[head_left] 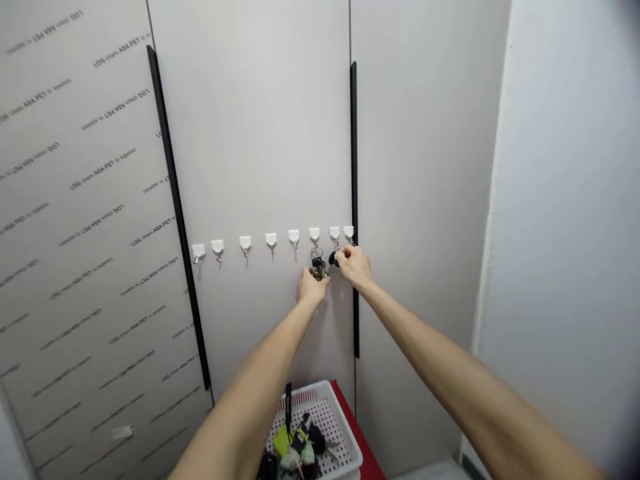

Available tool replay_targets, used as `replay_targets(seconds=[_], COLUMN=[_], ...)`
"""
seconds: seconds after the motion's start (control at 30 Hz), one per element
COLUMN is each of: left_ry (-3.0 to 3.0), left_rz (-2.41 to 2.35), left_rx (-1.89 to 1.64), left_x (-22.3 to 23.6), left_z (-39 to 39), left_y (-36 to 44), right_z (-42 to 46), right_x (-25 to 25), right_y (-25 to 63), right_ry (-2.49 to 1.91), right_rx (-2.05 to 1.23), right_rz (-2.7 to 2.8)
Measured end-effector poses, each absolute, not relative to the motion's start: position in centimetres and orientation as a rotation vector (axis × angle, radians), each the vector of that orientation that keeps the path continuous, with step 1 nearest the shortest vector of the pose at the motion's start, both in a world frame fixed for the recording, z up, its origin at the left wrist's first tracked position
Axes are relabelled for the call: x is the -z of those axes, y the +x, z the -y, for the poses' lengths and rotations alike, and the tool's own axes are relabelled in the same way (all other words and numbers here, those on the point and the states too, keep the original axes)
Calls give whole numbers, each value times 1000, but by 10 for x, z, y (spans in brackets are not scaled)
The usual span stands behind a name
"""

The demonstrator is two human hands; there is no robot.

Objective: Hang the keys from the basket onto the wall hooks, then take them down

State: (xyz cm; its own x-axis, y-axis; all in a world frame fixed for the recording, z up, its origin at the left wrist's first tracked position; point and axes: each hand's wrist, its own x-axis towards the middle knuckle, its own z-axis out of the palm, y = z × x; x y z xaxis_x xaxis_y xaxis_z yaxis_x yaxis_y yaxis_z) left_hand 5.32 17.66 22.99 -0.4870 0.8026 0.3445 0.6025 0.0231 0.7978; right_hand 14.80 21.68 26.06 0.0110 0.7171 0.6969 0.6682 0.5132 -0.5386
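A row of several white adhesive hooks (pixel 271 240) runs across the pale cabinet door. My left hand (pixel 313 289) is closed around the lower part of a bunch of keys (pixel 318 263), whose ring hangs below one hook (pixel 314 234). To its right, my right hand (pixel 355 265) pinches at a second set of keys with a black part (pixel 333 259), just under the two rightmost hooks. My fingers partly cover this second set, so which hook its ring is on is hard to make out. The hooks farther left carry no keys.
Below my arms, a white perforated basket (pixel 351 445) holds keys and small trinkets, among them a yellow-green piece (pixel 283 440). It stands on a red surface (pixel 357 427). Long black handles (pixel 173 180) run down the door edges. A white wall (pixel 565 200) rises on the right.
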Motion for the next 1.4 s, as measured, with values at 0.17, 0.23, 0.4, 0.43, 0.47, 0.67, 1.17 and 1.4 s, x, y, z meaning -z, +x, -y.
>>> replay_targets(seconds=[0.17,0.23,0.4,0.43,0.47,0.67,1.17,1.4], left_ry=[1404,1385,1404,1443,1483,1582,1602,1686], left_rz=[-1920,-1741,-1350,-1309,-1280,-1218,-1465,-1606], left_rx=[-1624,-1719,-1823,-1828,-1839,-1966,-1265,-1122], left_x=[-238,-248,-293,-302,-311,-328,-156,-116], left_z=[-191,-190,-176,-174,-171,-156,-76,-73], left_y=[56,54,44,41,37,23,7,23], right_z=[-229,-232,-228,-228,-229,-236,-234,-200], right_x=[-287,-300,-328,-329,-328,-278,-289,-294], right_y=[153,151,153,156,161,187,184,172], right_ry=[-1066,-1020,-871,-865,-878,-1170,-1423,-1195], right_rx=[-284,-411,-431,-390,-355,-256,5,-22], right_rz=[1493,1517,1850,1838,1794,1554,1583,1952])
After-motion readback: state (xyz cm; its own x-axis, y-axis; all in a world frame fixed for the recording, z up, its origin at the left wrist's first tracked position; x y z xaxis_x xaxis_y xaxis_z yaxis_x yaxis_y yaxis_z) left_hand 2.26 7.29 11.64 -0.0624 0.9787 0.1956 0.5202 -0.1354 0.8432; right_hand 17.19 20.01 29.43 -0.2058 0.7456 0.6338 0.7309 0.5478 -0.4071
